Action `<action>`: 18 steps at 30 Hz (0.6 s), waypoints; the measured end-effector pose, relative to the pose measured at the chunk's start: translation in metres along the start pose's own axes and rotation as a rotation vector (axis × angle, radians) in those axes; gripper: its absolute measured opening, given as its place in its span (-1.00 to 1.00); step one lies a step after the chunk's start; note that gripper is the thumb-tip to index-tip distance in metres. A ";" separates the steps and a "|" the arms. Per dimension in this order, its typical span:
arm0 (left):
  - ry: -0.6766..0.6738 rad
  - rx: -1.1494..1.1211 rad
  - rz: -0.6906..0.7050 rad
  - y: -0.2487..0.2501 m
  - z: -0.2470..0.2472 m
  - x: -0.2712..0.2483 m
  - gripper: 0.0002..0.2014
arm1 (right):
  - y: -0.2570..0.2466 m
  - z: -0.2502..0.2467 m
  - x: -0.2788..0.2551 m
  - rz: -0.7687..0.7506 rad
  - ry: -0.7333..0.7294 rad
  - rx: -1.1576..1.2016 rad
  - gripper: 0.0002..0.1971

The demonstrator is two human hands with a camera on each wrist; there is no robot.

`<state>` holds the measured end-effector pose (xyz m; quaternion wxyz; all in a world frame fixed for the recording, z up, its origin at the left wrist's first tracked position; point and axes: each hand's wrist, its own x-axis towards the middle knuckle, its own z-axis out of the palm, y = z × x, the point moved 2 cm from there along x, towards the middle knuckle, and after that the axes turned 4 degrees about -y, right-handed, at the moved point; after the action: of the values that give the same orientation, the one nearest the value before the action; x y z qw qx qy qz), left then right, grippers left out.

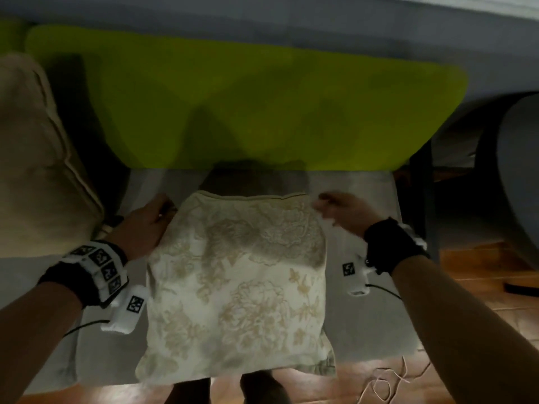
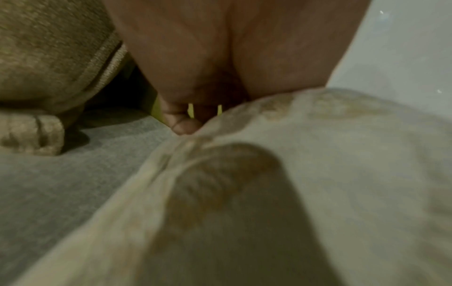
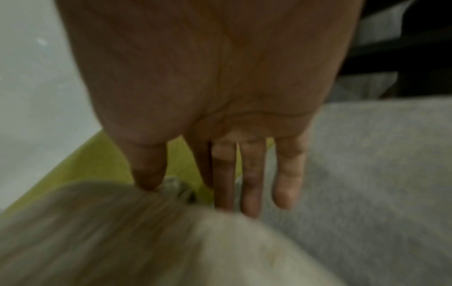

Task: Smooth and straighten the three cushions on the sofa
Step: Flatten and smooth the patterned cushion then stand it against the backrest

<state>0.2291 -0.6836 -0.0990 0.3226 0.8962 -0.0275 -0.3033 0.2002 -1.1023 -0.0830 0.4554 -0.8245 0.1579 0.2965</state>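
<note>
I find the sofa filling most of the head view: its lime-green backrest (image 1: 262, 106) spans the upper half of the frame, and its grey seat (image 1: 358, 199) runs across the middle.

A plain beige cushion (image 1: 38, 158) stands at the left edge of the frame, leaning up off the seat toward the backrest. I see only two cushions in these views.

The floral cushion (image 1: 239, 287) lies flat on the seat at centre frame, cream with a tan flower print, its near edge overhanging the seat front. Its far edge sits short of the backrest.

Wooden floor (image 1: 481, 275) shows at lower right, with a loose white cord (image 1: 388, 380) lying on it.

I hold my left hand (image 1: 143, 228) against the floral cushion's far left corner. In the left wrist view its fingers (image 2: 183, 123) curl down at the cushion's edge, but blur keeps me from confirming whether they pinch the fabric; I cannot tell its state.

My right hand (image 1: 341, 211) is at the far right corner. In the right wrist view its fingers (image 3: 286, 183) are straight and spread, thumb tip touching the cushion's corner; nothing is gripped.
</note>
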 end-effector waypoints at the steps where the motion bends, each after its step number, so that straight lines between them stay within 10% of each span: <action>1: 0.107 -0.042 -0.036 0.002 0.000 -0.001 -0.70 | -0.004 0.015 -0.002 0.020 -0.118 -0.040 -0.91; 8: 0.493 -0.407 -0.145 -0.010 -0.024 -0.005 -0.69 | -0.007 0.019 0.009 0.011 0.085 0.130 -0.94; 14: -0.099 -0.190 -0.241 -0.004 -0.023 -0.006 -0.49 | -0.014 0.031 0.017 -0.122 0.226 -0.217 -0.81; 16: -0.110 -0.114 -0.204 0.002 -0.021 -0.009 -0.35 | -0.007 0.035 0.019 -0.050 0.227 0.024 -0.85; 18: -0.009 -0.188 -0.199 0.006 -0.022 -0.012 -0.61 | 0.001 0.034 0.019 0.005 0.164 0.406 -0.80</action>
<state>0.2320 -0.6734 -0.0755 0.3732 0.8590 0.0889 -0.3389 0.2024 -1.0739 -0.1093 0.5969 -0.7370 0.2527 0.1917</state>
